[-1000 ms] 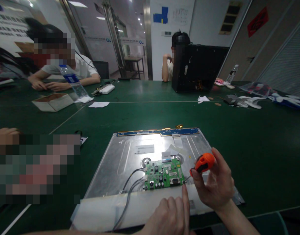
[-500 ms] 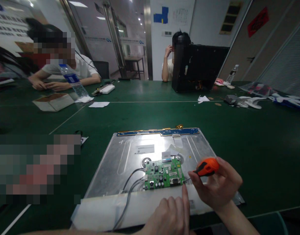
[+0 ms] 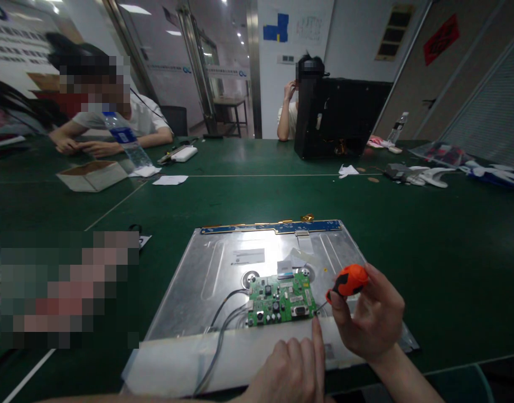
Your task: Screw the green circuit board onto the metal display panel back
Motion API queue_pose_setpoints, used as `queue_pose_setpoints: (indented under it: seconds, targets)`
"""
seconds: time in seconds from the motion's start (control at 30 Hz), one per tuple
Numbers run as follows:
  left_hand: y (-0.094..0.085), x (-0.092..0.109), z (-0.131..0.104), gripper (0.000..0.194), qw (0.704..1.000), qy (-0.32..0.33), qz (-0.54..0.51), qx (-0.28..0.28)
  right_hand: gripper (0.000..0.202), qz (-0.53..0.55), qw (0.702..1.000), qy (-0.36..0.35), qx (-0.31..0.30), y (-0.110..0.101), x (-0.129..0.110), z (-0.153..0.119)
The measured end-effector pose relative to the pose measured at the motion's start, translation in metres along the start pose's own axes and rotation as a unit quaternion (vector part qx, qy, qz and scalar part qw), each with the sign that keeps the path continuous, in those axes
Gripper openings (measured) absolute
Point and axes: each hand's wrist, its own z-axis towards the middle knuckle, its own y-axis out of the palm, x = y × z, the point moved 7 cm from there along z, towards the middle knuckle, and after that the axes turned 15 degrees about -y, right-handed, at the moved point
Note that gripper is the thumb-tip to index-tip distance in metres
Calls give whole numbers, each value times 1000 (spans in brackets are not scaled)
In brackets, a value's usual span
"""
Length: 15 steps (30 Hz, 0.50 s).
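Note:
My right hand grips the orange and black handle of a screwdriver. Its thin shaft slants down left to the lower right corner of a green circuit board, where the tip meets that corner. The extended index finger of my left hand points to the same corner, its tip at the board's edge; the other fingers are curled and no object shows in them. The board lies on the metal back of a display panel. Any screw under the tip is too small to make out.
Dark cables run from the board's left side over a whitish strip along the panel's near edge. Beyond are an open box, a water bottle and a large black casing. Two people sit across the green table.
My right hand and the screwdriver handle have shifted slightly left and up, and the handle has turned. The tip remains at the board's corner; my left hand has stayed put.

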Motion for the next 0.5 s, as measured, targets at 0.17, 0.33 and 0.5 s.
queue_pose_setpoints:
  seconds: [0.17,0.33,0.5]
  targets:
    - [-4,-2,2,70,1000,-6,-10,10,71,39,999,25,-5,1,0,-1]
    - [-6,-3,3,68,999,-18,-21,15,71,42,999,19,5,1,-2,4]
    - [-6,-3,2,66,999,-19,-27,29,73,-19,1000,-10,9,-1,-4,11]
